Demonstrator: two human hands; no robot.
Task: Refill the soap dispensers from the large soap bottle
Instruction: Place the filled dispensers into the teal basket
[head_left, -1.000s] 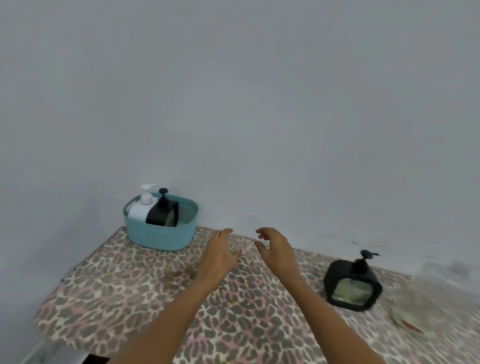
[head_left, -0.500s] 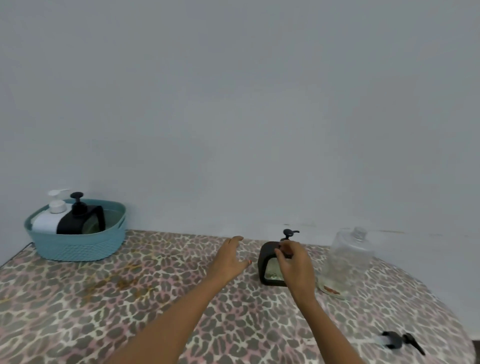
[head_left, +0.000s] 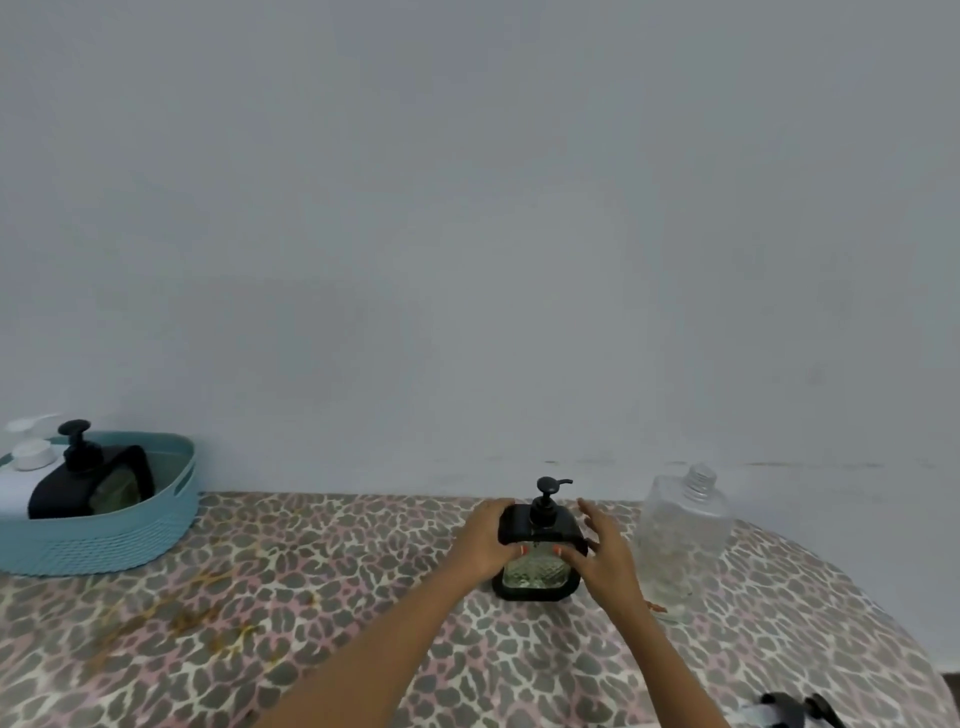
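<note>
A square black soap dispenser (head_left: 537, 569) with a glass front and a black pump stands on the leopard-print table (head_left: 311, 597) near the wall. My left hand (head_left: 485, 540) wraps around its left side. My right hand (head_left: 605, 553) is at its right side, thumb on the front, fingers spread apart. Just to the right stands the large clear soap bottle (head_left: 680, 535), uncapped, with only a little liquid at its bottom. A black pump head (head_left: 789, 714) lies at the table's front right edge.
A teal basket (head_left: 130, 545) sits at the far left against the wall, holding a white dispenser (head_left: 26, 467) and another black dispenser (head_left: 88, 488). Yellowish stains (head_left: 197, 618) mark the cloth left of centre. The table's edge curves away at the right.
My view swung right from the basket to the dispenser. Both hands moved forward onto the black dispenser; the left now grips its side and the right rests against it.
</note>
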